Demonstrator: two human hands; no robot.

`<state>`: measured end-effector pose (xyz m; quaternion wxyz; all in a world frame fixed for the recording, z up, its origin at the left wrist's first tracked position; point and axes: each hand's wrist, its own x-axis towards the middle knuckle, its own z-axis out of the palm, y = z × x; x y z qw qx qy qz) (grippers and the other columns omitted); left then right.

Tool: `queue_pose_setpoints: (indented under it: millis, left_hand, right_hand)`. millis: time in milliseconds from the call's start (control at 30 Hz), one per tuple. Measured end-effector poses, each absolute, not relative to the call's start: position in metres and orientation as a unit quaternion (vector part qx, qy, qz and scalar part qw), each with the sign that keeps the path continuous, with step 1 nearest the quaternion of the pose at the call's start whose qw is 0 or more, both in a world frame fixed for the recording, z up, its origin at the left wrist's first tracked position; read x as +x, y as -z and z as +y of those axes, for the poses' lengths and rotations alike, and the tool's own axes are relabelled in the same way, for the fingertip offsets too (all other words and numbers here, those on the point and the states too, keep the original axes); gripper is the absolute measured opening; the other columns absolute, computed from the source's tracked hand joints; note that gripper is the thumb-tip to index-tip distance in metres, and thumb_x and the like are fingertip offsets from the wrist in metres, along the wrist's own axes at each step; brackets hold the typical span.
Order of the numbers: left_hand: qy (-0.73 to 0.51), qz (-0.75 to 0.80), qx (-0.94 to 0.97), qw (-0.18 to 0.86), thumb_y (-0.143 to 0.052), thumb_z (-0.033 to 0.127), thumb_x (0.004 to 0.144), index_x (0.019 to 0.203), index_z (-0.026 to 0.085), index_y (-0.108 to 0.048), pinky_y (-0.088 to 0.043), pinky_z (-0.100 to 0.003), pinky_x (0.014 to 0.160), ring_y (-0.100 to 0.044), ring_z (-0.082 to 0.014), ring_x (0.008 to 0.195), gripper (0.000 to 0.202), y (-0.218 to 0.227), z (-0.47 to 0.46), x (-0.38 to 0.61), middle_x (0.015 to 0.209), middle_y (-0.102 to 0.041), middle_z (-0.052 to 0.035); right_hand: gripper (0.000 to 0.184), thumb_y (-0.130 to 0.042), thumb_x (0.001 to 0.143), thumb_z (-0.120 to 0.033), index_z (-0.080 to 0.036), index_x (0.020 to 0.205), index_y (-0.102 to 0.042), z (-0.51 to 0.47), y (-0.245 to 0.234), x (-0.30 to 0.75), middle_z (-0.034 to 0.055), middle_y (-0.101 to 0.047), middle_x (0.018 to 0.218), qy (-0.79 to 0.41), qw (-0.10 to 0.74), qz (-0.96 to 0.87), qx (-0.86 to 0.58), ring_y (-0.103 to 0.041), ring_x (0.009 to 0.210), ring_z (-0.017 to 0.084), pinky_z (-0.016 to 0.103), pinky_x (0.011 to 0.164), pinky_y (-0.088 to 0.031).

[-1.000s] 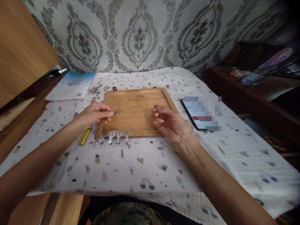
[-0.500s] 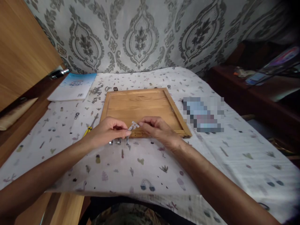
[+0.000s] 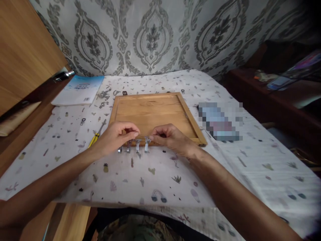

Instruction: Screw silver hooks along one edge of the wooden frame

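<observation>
A shallow wooden frame with a panel (image 3: 150,112) lies flat on the table. Along its near edge several small silver metal hooks (image 3: 137,146) hang in a row over the side. My right hand (image 3: 168,137) pinches the rightmost metal hook (image 3: 146,144) at its flat top, against the frame's edge. To the left, my left hand (image 3: 122,134) hovers over the same edge with thumb and forefinger together; whatever may be between those fingertips is too small to make out. A yellow-handled screwdriver (image 3: 94,138) lies left of the frame, beside my left wrist.
A blue and white book (image 3: 77,90) lies at the back left. Small metal parts (image 3: 104,95) are scattered between book and frame. On the right rests a pixelated phone-like object (image 3: 220,124). A patterned cloth (image 3: 152,180) covers the table; patterned wallpaper (image 3: 150,40) rises behind.
The metal piece held up between both hands has gone down onto the frame's near edge, at the right end of the row. My left fingers have come away from it.
</observation>
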<state>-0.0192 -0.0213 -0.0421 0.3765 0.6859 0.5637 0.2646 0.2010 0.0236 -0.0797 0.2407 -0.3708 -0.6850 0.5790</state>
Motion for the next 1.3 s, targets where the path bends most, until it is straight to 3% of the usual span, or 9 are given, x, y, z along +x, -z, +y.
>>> queue_pose_setpoints:
  millis: [233,400,600,767,1067,1300]
  left_hand:
    - [-0.227,0.523,0.78,0.258,-0.061,0.014,0.088,0.083,0.016,-0.073,-0.042,-0.025,0.067,-0.06,-0.0127,0.074,0.013,0.056,-0.013,-0.02,0.077,-0.069,-0.0004]
    - [-0.192,0.506,0.807,0.235,-0.064,0.015,0.089,0.086,0.016,-0.074,-0.042,-0.028,0.074,-0.06,-0.0155,0.083,0.011,0.058,-0.011,-0.019,0.079,-0.067,-0.0014]
    - [-0.133,0.523,0.812,0.222,-0.065,0.019,0.09,0.094,0.019,-0.079,-0.04,-0.028,0.069,-0.061,-0.0152,0.078,0.014,0.056,-0.008,-0.013,0.083,-0.068,-0.0024]
    - [-0.117,0.521,0.82,0.207,-0.065,0.017,0.09,0.087,0.019,-0.079,-0.038,-0.027,0.065,-0.061,-0.0132,0.073,0.014,0.056,-0.008,-0.01,0.081,-0.066,-0.0017]
    - [-0.109,0.506,0.835,0.187,-0.064,0.019,0.091,0.09,0.019,-0.079,-0.041,-0.027,0.069,-0.063,-0.0148,0.079,0.015,0.055,-0.009,-0.011,0.085,-0.068,-0.0022]
    - [-0.125,0.497,0.833,0.208,-0.066,0.018,0.09,0.077,0.017,-0.077,-0.034,-0.026,0.059,-0.055,-0.0095,0.064,0.016,0.056,-0.007,-0.01,0.073,-0.061,0.0007]
  right_hand:
    - [0.024,-0.064,0.083,-0.031,-0.017,0.064,-0.062,0.025,0.082,0.191,-0.0053,-0.045,0.053,-0.451,0.22,-0.76,-0.414,-0.035,0.051,0.009,0.026,0.051,-0.027]
    - [0.021,-0.065,0.083,-0.021,-0.018,0.062,-0.059,0.019,0.076,0.184,-0.0053,-0.047,0.053,-0.373,0.201,-0.784,-0.453,-0.037,0.051,0.009,0.026,0.054,-0.029]
    - [0.023,-0.065,0.084,-0.021,-0.018,0.063,-0.06,0.013,0.075,0.184,-0.0035,-0.054,0.056,-0.349,0.21,-0.79,-0.458,-0.042,0.053,0.009,0.026,0.056,-0.032]
    - [0.016,-0.068,0.083,-0.019,-0.019,0.069,-0.059,0.008,0.077,0.183,-0.0049,-0.054,0.057,-0.33,0.216,-0.787,-0.474,-0.042,0.052,0.009,0.026,0.055,-0.032]
    - [0.015,-0.069,0.086,-0.017,-0.019,0.072,-0.061,0.002,0.076,0.18,-0.0044,-0.055,0.059,-0.305,0.199,-0.792,-0.49,-0.046,0.054,0.011,0.027,0.057,-0.031]
    - [0.011,-0.065,0.088,-0.016,-0.017,0.077,-0.067,0.009,0.073,0.189,-0.0042,-0.058,0.061,-0.329,0.197,-0.8,-0.461,-0.046,0.055,0.01,0.025,0.058,-0.033]
